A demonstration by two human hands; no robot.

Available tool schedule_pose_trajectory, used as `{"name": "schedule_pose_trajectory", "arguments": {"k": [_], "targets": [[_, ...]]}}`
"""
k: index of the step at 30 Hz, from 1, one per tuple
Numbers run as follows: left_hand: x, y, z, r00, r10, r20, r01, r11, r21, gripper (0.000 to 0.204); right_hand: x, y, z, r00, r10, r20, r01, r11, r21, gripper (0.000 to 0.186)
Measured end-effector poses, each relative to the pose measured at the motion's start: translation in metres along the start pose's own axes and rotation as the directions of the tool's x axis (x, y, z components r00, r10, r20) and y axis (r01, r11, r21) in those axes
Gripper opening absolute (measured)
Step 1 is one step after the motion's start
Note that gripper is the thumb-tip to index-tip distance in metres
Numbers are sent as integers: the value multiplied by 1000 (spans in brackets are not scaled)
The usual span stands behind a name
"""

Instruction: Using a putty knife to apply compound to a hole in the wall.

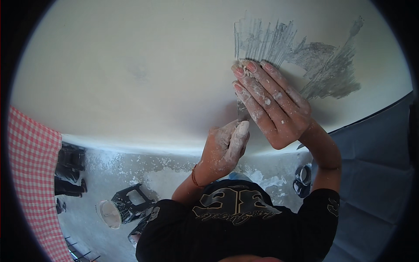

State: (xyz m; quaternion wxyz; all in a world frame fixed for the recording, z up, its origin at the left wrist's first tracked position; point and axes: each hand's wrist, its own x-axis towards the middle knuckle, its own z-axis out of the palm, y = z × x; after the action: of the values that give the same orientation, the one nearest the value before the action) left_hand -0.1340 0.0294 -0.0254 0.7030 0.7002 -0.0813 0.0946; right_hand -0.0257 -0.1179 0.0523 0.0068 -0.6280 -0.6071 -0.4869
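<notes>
Shirt [218, 240]: black, nearest, fills lower middle.
Wall [131, 48]: pale, biggest thing in view. Left and centre smooth and pale bar a faint smudge [140, 74] — reads as unworked, so partway at most. Intended extent: can't tell.
Floor [174, 174]: grey, spattered white along the foot of the wall.
Checked cloth [35, 157]: pink and white, far left.
Grey patch [335, 78]: upper right on the wall, streaky, ragged edges — looks like the worked part, unevenly covered.
Right hand [275, 105]: fingers straight, side by side, laid over the blade; white flakes [267, 101] on them.
Left hand [224, 146]: just below, curled round the scraper, thumb outermost.
Scraper [242, 112]: at the wall, between the hands, blade mostly covered. Edge contact: can't tell.
</notes>
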Motion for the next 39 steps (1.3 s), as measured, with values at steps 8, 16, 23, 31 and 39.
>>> {"name": "schedule_pose_trajectory", "arguments": {"k": [8, 16, 23, 31, 39], "targets": [[8, 5, -4, 999, 45, 1, -45, 999, 12, 47, 7, 9, 0, 999, -37, -32, 35, 998, -59, 26], [19, 22, -7, 997, -2, 76, 11, 993, -121, 37, 23, 20, -8, 996, -6, -87, 1, 999, -54, 27], [-17, 17, 14, 977, 122, -176, -145, 981, -128, 22, 20, 9, -15, 998, -47, -51, 43, 996, -73, 24], [-22, 12, 10, 993, 71, -92, -89, 973, -213, 29, 14, -1, -16, 998, -56, -27, 53, 994, -91, 23], [-22, 18, 9, 998, -33, -48, 15, 942, -334, 29, 8, -1, -17, 998, -69, -10, 69, 997, -20, 30]]}}
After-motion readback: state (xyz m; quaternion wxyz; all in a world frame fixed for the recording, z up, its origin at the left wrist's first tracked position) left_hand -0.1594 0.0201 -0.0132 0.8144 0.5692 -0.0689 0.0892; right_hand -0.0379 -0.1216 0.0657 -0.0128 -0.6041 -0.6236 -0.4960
